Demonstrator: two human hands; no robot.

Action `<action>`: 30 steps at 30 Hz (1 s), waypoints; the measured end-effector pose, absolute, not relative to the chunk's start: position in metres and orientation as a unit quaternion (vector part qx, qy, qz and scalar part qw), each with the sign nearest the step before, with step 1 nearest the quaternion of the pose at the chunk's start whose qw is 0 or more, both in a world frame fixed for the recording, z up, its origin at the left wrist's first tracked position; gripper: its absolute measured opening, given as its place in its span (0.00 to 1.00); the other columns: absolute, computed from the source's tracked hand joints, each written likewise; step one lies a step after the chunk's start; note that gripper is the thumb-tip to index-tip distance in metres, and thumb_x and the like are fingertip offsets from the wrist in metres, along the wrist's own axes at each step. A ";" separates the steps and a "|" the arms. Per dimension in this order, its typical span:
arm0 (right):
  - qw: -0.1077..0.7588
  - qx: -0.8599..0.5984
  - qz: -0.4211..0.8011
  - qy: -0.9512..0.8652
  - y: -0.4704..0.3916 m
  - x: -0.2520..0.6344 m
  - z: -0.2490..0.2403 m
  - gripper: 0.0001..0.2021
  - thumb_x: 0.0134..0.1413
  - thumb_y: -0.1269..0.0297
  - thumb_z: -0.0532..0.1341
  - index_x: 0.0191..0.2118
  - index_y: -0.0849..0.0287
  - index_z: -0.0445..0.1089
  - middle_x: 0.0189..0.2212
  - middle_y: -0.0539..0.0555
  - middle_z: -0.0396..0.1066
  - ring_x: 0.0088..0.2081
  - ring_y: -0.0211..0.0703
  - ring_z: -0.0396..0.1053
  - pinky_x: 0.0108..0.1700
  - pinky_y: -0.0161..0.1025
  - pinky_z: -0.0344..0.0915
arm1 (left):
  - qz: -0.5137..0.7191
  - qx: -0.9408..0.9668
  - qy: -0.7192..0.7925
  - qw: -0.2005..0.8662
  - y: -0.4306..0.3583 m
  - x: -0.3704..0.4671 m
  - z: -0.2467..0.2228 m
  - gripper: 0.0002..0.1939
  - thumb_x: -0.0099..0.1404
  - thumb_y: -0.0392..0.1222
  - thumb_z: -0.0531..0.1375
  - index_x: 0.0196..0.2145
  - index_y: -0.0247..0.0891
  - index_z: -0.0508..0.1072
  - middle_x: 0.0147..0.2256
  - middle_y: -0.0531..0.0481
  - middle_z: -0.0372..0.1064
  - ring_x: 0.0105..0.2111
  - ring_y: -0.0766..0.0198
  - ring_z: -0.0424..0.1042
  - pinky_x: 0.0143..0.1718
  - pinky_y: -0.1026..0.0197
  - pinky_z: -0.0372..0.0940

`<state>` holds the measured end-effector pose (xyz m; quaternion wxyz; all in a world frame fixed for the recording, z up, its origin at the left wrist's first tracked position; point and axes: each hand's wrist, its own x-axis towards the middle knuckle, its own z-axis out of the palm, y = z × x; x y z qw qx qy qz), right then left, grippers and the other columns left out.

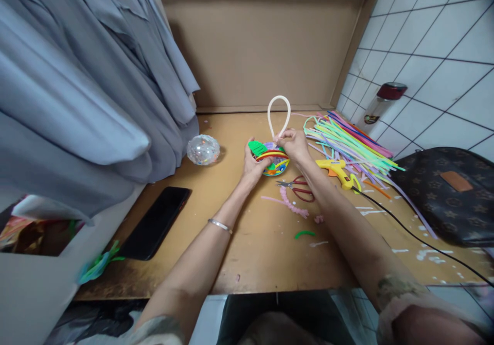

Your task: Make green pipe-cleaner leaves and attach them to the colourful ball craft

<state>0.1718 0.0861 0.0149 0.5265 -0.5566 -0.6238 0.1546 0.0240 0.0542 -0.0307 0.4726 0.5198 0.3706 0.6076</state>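
My left hand (254, 166) is wrapped round a colourful decorated ball (273, 160) with green leaf shapes and red, yellow and blue pipe-cleaner strips. Above it stands a white pipe-cleaner loop (279, 98), its lower ends pinched by my right hand (292, 143) at the top of the ball. Just below the hands lie red-handled scissors (303, 189), partly covered by my right forearm. Beside them is a pink crimped pipe-cleaner strip (290, 205). A short green piece (304, 234) rests nearer the front edge.
A yellow glue gun (336, 171) with a black cord lies right, before a pile of coloured pipe cleaners (351, 141). A clear ball (203, 150) and black phone (156, 223) are left. A dark bag (443, 195), a red-lidded bottle (384, 103) and grey cloth (96, 77) flank the table.
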 end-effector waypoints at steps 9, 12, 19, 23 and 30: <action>0.525 -0.566 0.157 -0.615 0.082 0.171 0.021 0.11 0.44 0.59 0.68 0.20 0.58 0.71 0.30 0.50 0.75 0.39 0.46 0.73 0.49 0.46 0.67 | 0.614 0.518 0.366 0.471 0.055 0.023 -0.032 0.51 0.45 0.39 0.72 0.65 0.44 0.58 0.48 0.46 0.72 0.48 0.54 0.74 0.54 0.53 0.67; 0.529 -0.560 0.155 -0.619 0.081 0.171 0.021 0.11 0.44 0.58 0.68 0.20 0.57 0.71 0.30 0.50 0.75 0.38 0.45 0.73 0.49 0.46 0.67 | 0.612 0.521 0.365 0.470 0.055 0.022 -0.032 0.51 0.45 0.39 0.72 0.66 0.43 0.57 0.48 0.46 0.72 0.48 0.54 0.74 0.54 0.53 0.67; 0.533 -0.565 0.161 -0.610 0.082 0.171 0.019 0.10 0.45 0.60 0.67 0.22 0.58 0.71 0.31 0.51 0.74 0.38 0.45 0.73 0.48 0.47 0.67 | 0.608 0.525 0.358 0.475 0.055 0.021 -0.032 0.54 0.45 0.42 0.73 0.67 0.44 0.55 0.52 0.44 0.69 0.51 0.54 0.72 0.57 0.52 0.65; 0.542 -0.558 0.168 -0.606 0.082 0.172 0.018 0.10 0.45 0.59 0.68 0.22 0.58 0.71 0.30 0.50 0.74 0.38 0.46 0.73 0.48 0.47 0.68 | 0.610 0.525 0.348 0.482 0.054 0.020 -0.029 0.56 0.43 0.46 0.75 0.67 0.46 0.55 0.55 0.42 0.67 0.52 0.52 0.72 0.57 0.52 0.65; 0.540 -0.564 0.168 -0.601 0.082 0.171 0.018 0.12 0.44 0.57 0.68 0.21 0.58 0.71 0.30 0.51 0.75 0.38 0.46 0.74 0.47 0.47 0.68 | 0.636 0.550 0.368 0.396 0.051 0.016 -0.021 0.49 0.49 0.50 0.73 0.64 0.44 0.58 0.59 0.39 0.64 0.55 0.51 0.69 0.58 0.50 0.63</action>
